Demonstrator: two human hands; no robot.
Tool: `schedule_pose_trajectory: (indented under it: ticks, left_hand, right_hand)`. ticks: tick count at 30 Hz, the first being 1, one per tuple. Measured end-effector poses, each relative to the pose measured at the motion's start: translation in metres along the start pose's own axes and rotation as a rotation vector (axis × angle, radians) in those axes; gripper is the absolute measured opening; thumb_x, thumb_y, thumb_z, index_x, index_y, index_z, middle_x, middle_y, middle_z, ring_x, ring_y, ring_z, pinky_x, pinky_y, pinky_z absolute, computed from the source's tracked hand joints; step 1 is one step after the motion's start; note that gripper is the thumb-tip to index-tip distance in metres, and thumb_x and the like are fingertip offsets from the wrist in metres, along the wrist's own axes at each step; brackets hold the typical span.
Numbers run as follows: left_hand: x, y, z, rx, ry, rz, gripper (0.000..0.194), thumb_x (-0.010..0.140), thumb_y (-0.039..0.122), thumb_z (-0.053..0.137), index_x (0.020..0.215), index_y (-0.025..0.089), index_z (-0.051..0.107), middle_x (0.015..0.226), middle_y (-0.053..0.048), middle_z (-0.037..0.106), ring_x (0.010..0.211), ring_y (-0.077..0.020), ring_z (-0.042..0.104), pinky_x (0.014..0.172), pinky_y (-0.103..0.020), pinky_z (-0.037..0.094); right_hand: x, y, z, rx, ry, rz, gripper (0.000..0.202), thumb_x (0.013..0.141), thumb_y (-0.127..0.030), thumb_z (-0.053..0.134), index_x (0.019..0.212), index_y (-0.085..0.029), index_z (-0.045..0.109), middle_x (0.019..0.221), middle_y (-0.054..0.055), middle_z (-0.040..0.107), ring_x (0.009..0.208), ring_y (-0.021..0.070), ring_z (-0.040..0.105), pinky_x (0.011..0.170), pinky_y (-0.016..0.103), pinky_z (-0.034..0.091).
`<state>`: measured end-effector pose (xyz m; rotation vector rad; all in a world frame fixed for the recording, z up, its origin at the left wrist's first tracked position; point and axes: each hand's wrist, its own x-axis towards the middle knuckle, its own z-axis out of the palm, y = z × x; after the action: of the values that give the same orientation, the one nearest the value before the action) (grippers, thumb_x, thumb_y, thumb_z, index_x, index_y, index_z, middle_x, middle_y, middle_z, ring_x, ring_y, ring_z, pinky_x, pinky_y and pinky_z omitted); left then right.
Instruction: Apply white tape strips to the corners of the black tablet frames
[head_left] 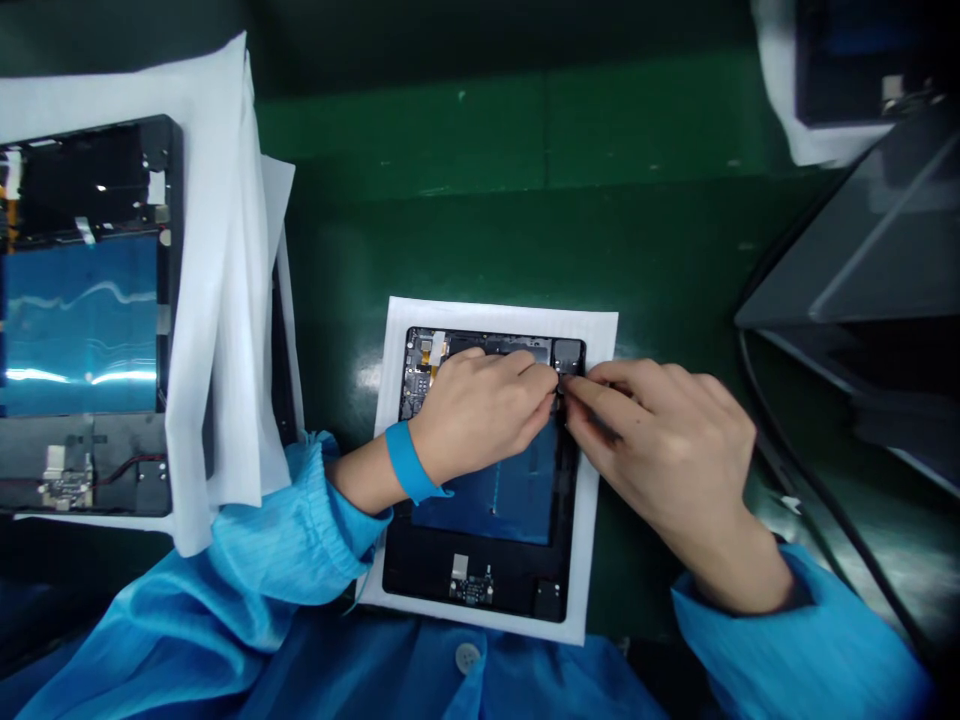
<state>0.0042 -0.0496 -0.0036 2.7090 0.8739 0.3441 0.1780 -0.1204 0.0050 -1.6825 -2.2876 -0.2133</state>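
Observation:
An opened tablet (517, 580) lies on a white foam sheet (502, 315) in front of me, its blue battery (487, 510) and small circuit boards exposed. My left hand (487, 405) reaches across the tablet's upper part, fingers curled and pinched near the upper right corner. My right hand (660, 430) comes in from the right, thumb and fingertips pressed together at the same spot, close to the left fingertips. Whatever is between the fingertips is too small or hidden to make out. A blue wrist strap (412, 462) circles my left wrist.
At the left stands a stack of opened tablets (90, 440) interleaved with white foam sheets (232, 300). Another tablet (840, 90) sits at the upper right. A grey angled panel (862, 240) and a black cable (810, 500) are on the right of the green work surface (510, 240).

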Motion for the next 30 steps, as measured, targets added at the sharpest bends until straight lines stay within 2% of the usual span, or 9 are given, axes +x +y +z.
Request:
schedule_pose_trajectory:
  ticks: [6,11,15,18,21,23,26,28,30]
  left_hand:
    - [0.000,0.000,0.001,-0.008,0.023,0.004,0.019,0.096,0.025,0.049,0.083,0.019,0.063,0.076,0.000,0.064,0.065,-0.0184,0.061,0.058,-0.034,0.037]
    - [-0.001,0.000,0.000,-0.013,-0.021,-0.024,0.023,0.097,0.026,0.047,0.086,0.018,0.065,0.078,-0.001,0.064,0.067,-0.0182,0.062,0.060,-0.032,0.038]
    - [0.002,0.003,-0.001,-0.027,-0.064,-0.073,0.022,0.097,0.027,0.049,0.087,0.018,0.066,0.079,-0.002,0.065,0.071,-0.0180,0.062,0.063,-0.031,0.041]
    - [-0.002,0.005,-0.009,-0.086,-0.053,-0.095,0.017,0.095,0.025,0.052,0.087,0.017,0.066,0.081,-0.003,0.065,0.077,-0.0185,0.062,0.069,-0.031,0.046]
    - [-0.025,0.006,-0.028,-0.243,0.062,-0.147,0.012,0.092,0.023,0.058,0.098,0.016,0.066,0.099,-0.006,0.067,0.097,-0.0204,0.063,0.088,-0.035,0.050]
    - [-0.050,0.006,-0.045,-0.387,0.168,-0.310,0.020,0.090,0.025,0.062,0.108,0.018,0.065,0.119,-0.008,0.063,0.115,-0.0221,0.058,0.102,-0.039,0.047]
    - [-0.092,0.008,-0.071,-0.703,0.262,-0.729,0.032,0.087,0.033,0.068,0.118,0.024,0.064,0.138,-0.007,0.054,0.130,-0.0251,0.051,0.106,-0.040,0.047]
    - [-0.111,0.013,-0.083,-0.944,0.283,-0.967,0.037,0.087,0.037,0.070,0.121,0.027,0.063,0.142,-0.005,0.053,0.134,-0.0268,0.048,0.105,-0.041,0.049]
    - [-0.120,0.019,-0.091,-1.163,0.248,-1.117,0.039,0.086,0.039,0.071,0.123,0.027,0.063,0.142,-0.006,0.054,0.134,-0.0286,0.048,0.104,-0.042,0.051]
  right_hand:
    - [0.000,-0.001,-0.002,-0.068,-0.044,-0.081,0.013,0.089,-0.021,0.063,0.096,-0.015,0.071,0.083,0.003,0.068,0.070,0.0174,0.048,0.064,0.035,0.032]
    - [-0.004,-0.011,-0.007,-0.162,-0.088,-0.112,0.025,0.090,-0.022,0.059,0.109,-0.008,0.068,0.082,0.005,0.066,0.076,0.0202,0.048,0.070,0.036,0.033]
    - [-0.012,-0.015,-0.006,-0.174,-0.111,-0.109,0.038,0.092,-0.028,0.055,0.122,-0.005,0.062,0.091,0.008,0.066,0.083,0.0233,0.048,0.075,0.039,0.034]
    - [-0.020,-0.011,-0.003,-0.098,-0.060,-0.089,0.040,0.094,-0.032,0.054,0.124,-0.007,0.061,0.096,0.008,0.067,0.085,0.0237,0.048,0.076,0.038,0.035]
    - [-0.024,-0.005,-0.003,-0.017,0.002,-0.069,0.038,0.094,-0.032,0.055,0.122,-0.009,0.062,0.092,0.008,0.068,0.084,0.0229,0.048,0.078,0.037,0.036]
    - [-0.026,-0.003,-0.004,0.024,0.017,-0.065,0.034,0.094,-0.031,0.055,0.120,-0.010,0.063,0.095,0.008,0.068,0.085,0.0225,0.049,0.080,0.037,0.037]
    - [-0.027,-0.002,-0.005,0.053,-0.002,-0.085,0.030,0.093,-0.030,0.055,0.115,-0.013,0.066,0.098,0.008,0.068,0.088,0.0230,0.050,0.081,0.037,0.037]
    - [-0.028,-0.002,-0.005,0.053,-0.015,-0.099,0.029,0.093,-0.029,0.055,0.115,-0.013,0.067,0.099,0.009,0.068,0.089,0.0238,0.050,0.081,0.038,0.037]
    - [-0.030,-0.004,-0.003,0.054,-0.015,-0.109,0.031,0.093,-0.028,0.055,0.116,-0.012,0.066,0.101,0.009,0.067,0.091,0.0248,0.050,0.082,0.038,0.038]
